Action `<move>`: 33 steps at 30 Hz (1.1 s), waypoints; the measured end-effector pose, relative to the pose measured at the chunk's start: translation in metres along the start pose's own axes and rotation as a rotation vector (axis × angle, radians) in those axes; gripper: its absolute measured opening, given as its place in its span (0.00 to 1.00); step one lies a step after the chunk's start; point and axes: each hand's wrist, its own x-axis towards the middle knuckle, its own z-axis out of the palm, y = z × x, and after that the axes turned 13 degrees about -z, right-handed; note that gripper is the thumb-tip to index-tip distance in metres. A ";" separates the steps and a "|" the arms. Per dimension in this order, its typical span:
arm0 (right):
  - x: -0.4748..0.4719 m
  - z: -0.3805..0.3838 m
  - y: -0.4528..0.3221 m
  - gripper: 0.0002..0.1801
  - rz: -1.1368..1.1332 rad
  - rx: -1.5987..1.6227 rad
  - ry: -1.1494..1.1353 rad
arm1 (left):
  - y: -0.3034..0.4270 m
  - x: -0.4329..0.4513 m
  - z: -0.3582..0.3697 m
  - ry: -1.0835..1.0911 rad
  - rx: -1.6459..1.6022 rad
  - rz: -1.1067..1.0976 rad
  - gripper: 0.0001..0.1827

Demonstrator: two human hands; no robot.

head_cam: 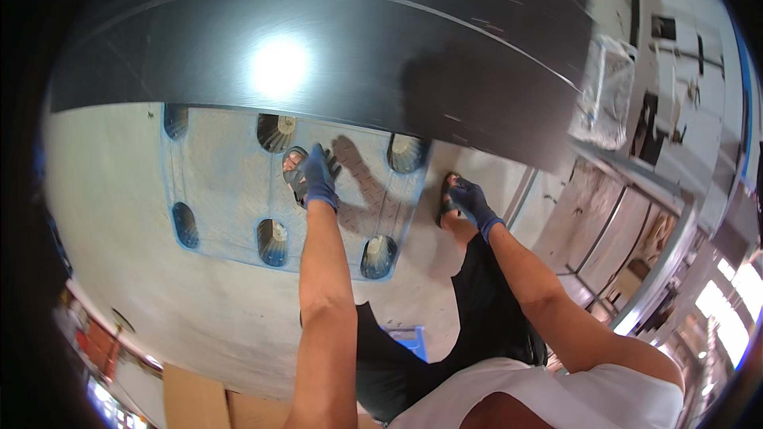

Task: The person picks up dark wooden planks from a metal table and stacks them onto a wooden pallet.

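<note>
My left hand [319, 176], in a blue glove, hangs over a blue plastic pallet [226, 167] on the floor, its fingers apart and holding nothing. My right hand [471, 199], gloved in the same blue, is above my sandalled foot to the right of the pallet; its fingers look bent, and whether they close on anything is unclear. In front of both hands lies a large, dark, glossy panel [334, 59] with pale scratches and a bright light reflection. Neither hand touches it. My other sandalled foot [294, 170] rests on the pallet.
To the right stands a metal frame [667, 262] with a shelf. A clear plastic-wrapped bundle [605, 92] lies beside the panel's right end. Cardboard [197, 396] is at the lower left, and a blue plastic stool [411, 339] is behind my legs.
</note>
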 end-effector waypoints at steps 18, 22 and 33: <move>-0.291 -0.256 0.036 0.17 0.049 0.705 0.448 | -0.217 -0.300 0.097 -0.191 0.986 0.134 0.16; -0.333 -0.308 0.034 0.17 0.043 0.872 0.512 | -0.222 -0.306 0.148 -0.219 1.010 0.356 0.16; -0.404 -0.438 -0.011 0.22 -0.072 1.214 0.707 | -0.235 -0.458 0.336 -0.677 0.765 -0.015 0.25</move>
